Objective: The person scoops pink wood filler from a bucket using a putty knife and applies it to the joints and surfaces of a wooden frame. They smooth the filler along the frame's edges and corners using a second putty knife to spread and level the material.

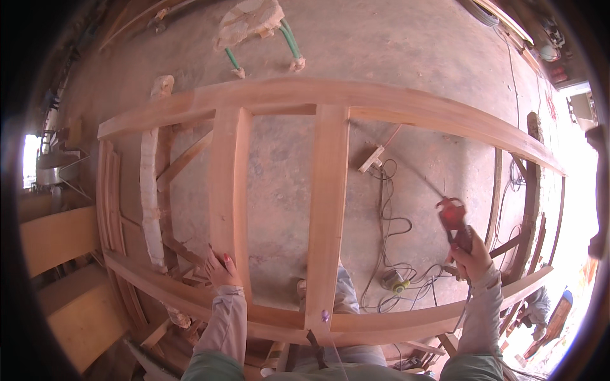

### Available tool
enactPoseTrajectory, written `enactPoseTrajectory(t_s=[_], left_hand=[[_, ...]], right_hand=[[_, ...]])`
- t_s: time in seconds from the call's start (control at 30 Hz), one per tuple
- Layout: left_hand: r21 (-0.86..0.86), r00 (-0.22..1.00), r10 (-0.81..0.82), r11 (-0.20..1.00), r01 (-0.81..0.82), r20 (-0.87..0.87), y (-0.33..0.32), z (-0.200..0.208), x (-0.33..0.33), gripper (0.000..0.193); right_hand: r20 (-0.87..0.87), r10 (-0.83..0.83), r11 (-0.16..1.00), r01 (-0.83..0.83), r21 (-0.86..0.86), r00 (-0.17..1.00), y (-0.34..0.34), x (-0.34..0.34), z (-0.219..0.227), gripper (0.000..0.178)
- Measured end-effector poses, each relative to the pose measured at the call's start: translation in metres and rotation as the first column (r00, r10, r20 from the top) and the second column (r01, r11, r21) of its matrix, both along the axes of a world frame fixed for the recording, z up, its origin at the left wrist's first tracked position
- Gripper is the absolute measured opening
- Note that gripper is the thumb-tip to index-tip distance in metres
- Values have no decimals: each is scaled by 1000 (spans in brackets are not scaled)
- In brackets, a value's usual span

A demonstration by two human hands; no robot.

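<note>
A large wooden frame spans the view in front of me, with a far rail (pixel 286 92), a near rail (pixel 406 320), a left crosspiece (pixel 225 171) and a middle crosspiece (pixel 328 197). My left hand (pixel 222 270) lies on the lower end of the left crosspiece, fingers stretched along the wood. On the right, my right hand (pixel 471 257) is wrapped round the dark grip of a red power drill (pixel 452 214). The drill is held over the frame's right opening, and its long thin bit points up and to the left. It is slightly blurred.
Through the right opening, a white power strip (pixel 371 159), tangled cords (pixel 382 216) and a green power tool (pixel 395 281) lie on the floor. Rough timber supports (pixel 150 197) stand under the frame. Beyond it is a stool (pixel 251 22) with green legs. Boards (pixel 60 235) fill the left side.
</note>
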State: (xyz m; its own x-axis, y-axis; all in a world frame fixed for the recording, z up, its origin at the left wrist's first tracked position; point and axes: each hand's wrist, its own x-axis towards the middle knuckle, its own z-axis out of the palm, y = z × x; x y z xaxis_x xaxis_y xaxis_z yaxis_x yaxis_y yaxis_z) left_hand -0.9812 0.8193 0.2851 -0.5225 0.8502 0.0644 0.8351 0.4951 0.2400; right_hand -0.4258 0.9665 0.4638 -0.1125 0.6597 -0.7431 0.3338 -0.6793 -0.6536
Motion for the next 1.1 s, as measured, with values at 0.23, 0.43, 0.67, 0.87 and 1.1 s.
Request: enactPoseTrajectory(t_s=[0.23, 0.43, 0.67, 0.87, 1.1], left_hand=[[-6, 999, 29, 1000, -29, -24, 2, 6, 7, 63], [-7, 1000, 17, 1000, -17, -8, 4, 8, 7, 65], [-43, 999, 28, 999, -26, 45, 3, 10, 7, 64], [-52, 996, 33, 998, -29, 85, 5, 14, 8, 63], [-13, 987, -5, 1000, 7, 164, 5, 19, 4, 59]], right_hand=[[48, -126, 990, 122, 74, 991, 34, -73, -19, 27], [37, -214, 972, 210, 103, 976, 69, -136, -27, 34], [-133, 142, 974, -114, 194, 981, 80, -248, -42, 34], [-18, 144, 982, -141, 122, 989, 97, -272, -40, 32], [206, 484, 871, -491, -17, 851, -56, -221, 35, 37]])
